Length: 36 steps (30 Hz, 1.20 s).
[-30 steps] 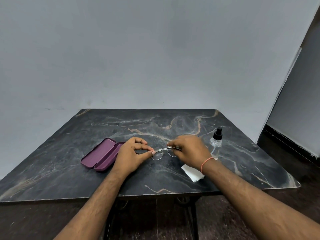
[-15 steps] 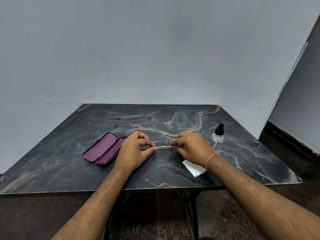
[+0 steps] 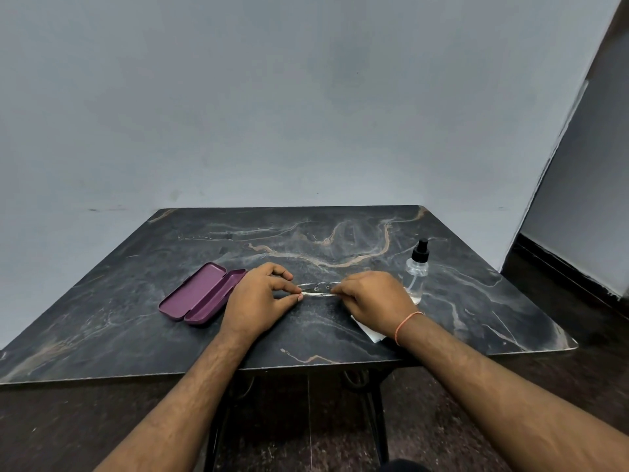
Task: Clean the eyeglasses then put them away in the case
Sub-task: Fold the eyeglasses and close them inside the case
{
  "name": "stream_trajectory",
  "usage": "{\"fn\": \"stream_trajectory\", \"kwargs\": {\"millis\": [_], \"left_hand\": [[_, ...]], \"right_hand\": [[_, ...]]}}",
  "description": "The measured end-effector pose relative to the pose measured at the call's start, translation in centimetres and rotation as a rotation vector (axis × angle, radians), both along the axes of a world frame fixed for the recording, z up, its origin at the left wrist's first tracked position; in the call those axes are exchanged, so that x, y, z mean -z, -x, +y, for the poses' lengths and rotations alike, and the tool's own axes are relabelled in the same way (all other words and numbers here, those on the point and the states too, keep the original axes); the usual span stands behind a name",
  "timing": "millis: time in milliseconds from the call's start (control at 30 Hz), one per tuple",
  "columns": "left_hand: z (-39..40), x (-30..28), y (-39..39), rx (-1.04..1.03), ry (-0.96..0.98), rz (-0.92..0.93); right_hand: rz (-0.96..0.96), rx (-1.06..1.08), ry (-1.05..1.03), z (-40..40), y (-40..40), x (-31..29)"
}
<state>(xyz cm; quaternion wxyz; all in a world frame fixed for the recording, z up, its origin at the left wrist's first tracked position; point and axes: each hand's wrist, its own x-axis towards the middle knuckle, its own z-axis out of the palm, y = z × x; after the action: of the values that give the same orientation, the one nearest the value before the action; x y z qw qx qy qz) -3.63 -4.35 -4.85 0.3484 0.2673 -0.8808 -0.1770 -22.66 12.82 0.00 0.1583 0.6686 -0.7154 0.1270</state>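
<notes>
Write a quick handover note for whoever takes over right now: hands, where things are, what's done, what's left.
Left hand pinches one end of the glasses; right hand pinches the other.
Glasses are low over the table, between the hands; whether folded, I cannot tell.
Case lies open, left of the left hand.
Spray bottle stands upright, right of the right hand; a white cloth lies partly under the right wrist.
Done: cannot tell whether the lenses are clean.
Left: clean if needed, put the glasses in the case, close it.

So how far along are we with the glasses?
The case already lies open. Both hands, left hand and right hand, pinch the eyeglasses just above the table; whether they're cleaned can't be told. Left: placing them in the case and closing it.
</notes>
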Motion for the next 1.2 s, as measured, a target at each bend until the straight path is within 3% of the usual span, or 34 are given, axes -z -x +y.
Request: {"fn": "stream_trajectory", "kwargs": {"millis": [233, 467, 700, 933, 1100, 1200], "left_hand": [[-0.1, 0.0, -0.1, 0.022, -0.016, 0.001], [0.3, -0.3, -0.2, 0.049, -0.055, -0.003], [0.1, -0.3, -0.2, 0.088, -0.053, 0.05], [1.0, -0.2, -0.1, 0.133, 0.067, 0.041], [4.0, -0.9, -0.3, 0.172, 0.332, 0.047], [5.9, -1.0, -1.3, 0.146, 0.301, 0.113]], "right_hand": [[0.032, 0.012, 0.012, 1.2, -0.4, 0.4], [-0.063, 0.01, -0.018, 2.1, 0.1, 0.4], [-0.38, 0.209, 0.107, 3.2, 1.3, -0.5], [-0.29, 0.383, -0.241, 6.3, 1.4, -1.1], [-0.34, 0.349, -0.262, 7.5, 1.3, -1.9], [-0.312, 0.357, -0.264, 7.6, 1.3, -1.8]]}}
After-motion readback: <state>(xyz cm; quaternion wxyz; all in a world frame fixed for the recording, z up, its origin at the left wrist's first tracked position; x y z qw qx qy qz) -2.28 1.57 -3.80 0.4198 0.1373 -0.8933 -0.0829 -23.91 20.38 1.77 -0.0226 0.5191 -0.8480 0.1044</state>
